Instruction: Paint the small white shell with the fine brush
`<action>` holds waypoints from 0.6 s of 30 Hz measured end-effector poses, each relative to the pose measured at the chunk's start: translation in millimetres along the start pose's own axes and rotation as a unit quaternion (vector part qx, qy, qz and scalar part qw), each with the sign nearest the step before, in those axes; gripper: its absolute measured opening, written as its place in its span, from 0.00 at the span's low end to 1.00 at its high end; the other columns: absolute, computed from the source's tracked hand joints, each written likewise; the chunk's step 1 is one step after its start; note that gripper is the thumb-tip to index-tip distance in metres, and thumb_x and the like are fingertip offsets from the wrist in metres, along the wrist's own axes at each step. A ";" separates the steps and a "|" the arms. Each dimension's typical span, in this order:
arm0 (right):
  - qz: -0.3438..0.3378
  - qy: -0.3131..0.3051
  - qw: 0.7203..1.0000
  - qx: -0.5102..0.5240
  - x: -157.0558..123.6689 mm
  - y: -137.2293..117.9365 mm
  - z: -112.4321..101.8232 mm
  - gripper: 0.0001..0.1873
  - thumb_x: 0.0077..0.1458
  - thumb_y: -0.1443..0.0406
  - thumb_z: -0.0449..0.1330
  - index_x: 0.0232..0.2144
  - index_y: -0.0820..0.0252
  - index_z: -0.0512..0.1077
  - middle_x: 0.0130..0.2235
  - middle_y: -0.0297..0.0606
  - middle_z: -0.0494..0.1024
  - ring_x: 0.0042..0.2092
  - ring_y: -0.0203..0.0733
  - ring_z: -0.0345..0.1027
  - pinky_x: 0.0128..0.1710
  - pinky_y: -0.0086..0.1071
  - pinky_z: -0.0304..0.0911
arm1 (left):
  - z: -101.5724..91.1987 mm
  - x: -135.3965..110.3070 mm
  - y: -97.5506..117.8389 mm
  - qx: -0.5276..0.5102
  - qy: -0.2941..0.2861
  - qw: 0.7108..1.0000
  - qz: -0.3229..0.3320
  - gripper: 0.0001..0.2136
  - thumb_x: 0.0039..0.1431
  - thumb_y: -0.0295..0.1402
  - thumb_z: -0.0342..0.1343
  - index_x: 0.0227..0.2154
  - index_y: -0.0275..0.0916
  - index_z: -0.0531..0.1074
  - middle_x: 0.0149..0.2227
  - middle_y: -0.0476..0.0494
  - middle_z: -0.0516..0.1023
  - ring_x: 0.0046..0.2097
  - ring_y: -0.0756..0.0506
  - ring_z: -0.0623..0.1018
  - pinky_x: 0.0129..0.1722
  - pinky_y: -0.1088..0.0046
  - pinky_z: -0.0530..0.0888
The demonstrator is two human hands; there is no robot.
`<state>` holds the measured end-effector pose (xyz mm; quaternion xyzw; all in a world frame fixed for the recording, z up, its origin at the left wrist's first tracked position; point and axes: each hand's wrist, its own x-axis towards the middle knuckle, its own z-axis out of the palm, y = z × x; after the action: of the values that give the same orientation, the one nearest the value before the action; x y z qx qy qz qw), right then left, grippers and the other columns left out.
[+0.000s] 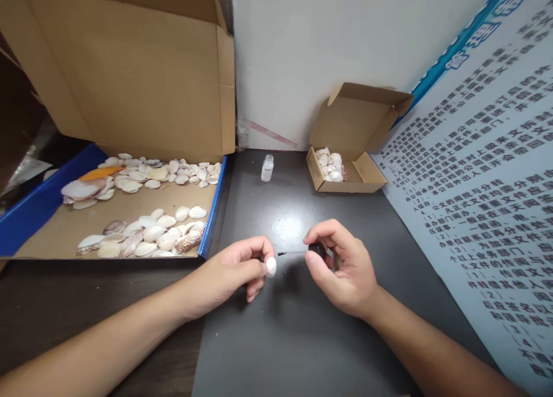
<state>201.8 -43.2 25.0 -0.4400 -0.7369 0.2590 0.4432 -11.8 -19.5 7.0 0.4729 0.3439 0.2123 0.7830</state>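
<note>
My left hand (pixel 239 270) pinches a small white seashell (pixel 271 266) between thumb and fingers. Facing it, my right hand (pixel 343 270) grips the black cap of a brush applicator (pixel 317 250). Its thin clear stem points left, and the dark bristle tip is close to the shell with a small gap showing. Behind the hands a small glass bottle (pixel 267 169) with a pale label stands upright, uncapped.
At left, an open blue-edged cardboard box (pixel 56 235) holds many seashells in groups. A smaller open cardboard box (pixel 352 185) with white shells stands back right. A printed poster (pixel 488 172) leans along the right side; a white wall (pixel 345 34) rises behind.
</note>
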 end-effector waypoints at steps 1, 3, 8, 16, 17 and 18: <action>0.001 0.006 1.000 0.004 -0.2 0.6 -0.3 0.07 0.55 0.71 0.57 0.36 0.55 0.66 0.22 0.25 0.63 0.20 0.31 0.56 0.20 0.25 0.57 | -0.1 0.0 -0.2 0.001 0.000 1.000 0.000 0.05 0.59 0.32 0.56 0.31 0.39 0.65 0.20 0.56 0.65 0.23 0.53 0.65 0.27 0.76 0.63; -0.012 0.004 1.000 0.021 -0.3 1.1 -0.7 0.06 0.56 0.70 0.55 0.37 0.55 0.66 0.23 0.26 0.64 0.21 0.32 0.58 0.23 0.27 0.59 | -0.2 0.1 -0.4 0.001 0.001 1.000 -0.001 0.06 0.59 0.32 0.56 0.31 0.39 0.65 0.20 0.56 0.66 0.23 0.53 0.65 0.27 0.76 0.64; -0.017 -0.013 1.000 0.002 0.9 -1.0 0.2 0.09 0.53 0.71 0.58 0.36 0.55 0.65 0.22 0.23 0.61 0.20 0.30 0.56 0.20 0.24 0.55 | 0.4 -0.1 1.2 -0.002 0.001 1.000 -0.005 0.06 0.58 0.32 0.56 0.31 0.39 0.64 0.22 0.56 0.65 0.23 0.53 0.66 0.27 0.76 0.64; -0.022 -0.025 0.999 0.014 1.0 -3.6 0.7 0.07 0.53 0.70 0.55 0.36 0.56 0.65 0.21 0.23 0.60 0.19 0.30 0.56 0.20 0.25 0.56 | 1.2 -0.5 1.9 -0.013 0.009 1.000 -0.010 0.05 0.56 0.31 0.55 0.31 0.39 0.65 0.23 0.55 0.65 0.23 0.53 0.65 0.27 0.76 0.65; -0.014 -0.024 1.000 0.004 1.0 -3.7 0.9 0.08 0.52 0.71 0.56 0.35 0.56 0.65 0.20 0.22 0.60 0.18 0.30 0.54 0.18 0.24 0.53 | 1.0 -0.3 1.6 -0.013 0.009 1.000 -0.009 0.04 0.56 0.32 0.55 0.31 0.39 0.65 0.23 0.55 0.65 0.23 0.53 0.65 0.26 0.76 0.65; -0.006 -0.020 1.000 -0.005 0.9 -3.7 1.0 0.08 0.51 0.71 0.57 0.35 0.56 0.65 0.20 0.22 0.59 0.17 0.29 0.52 0.17 0.24 0.51 | 0.9 -0.2 1.3 -0.014 0.008 1.000 -0.008 0.05 0.56 0.32 0.55 0.30 0.39 0.65 0.23 0.55 0.65 0.23 0.53 0.65 0.26 0.76 0.64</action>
<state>199.2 -44.1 27.8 -0.4322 -0.7493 0.2614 0.4283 -11.3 -19.5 8.5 0.4578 0.3512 0.2147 0.7880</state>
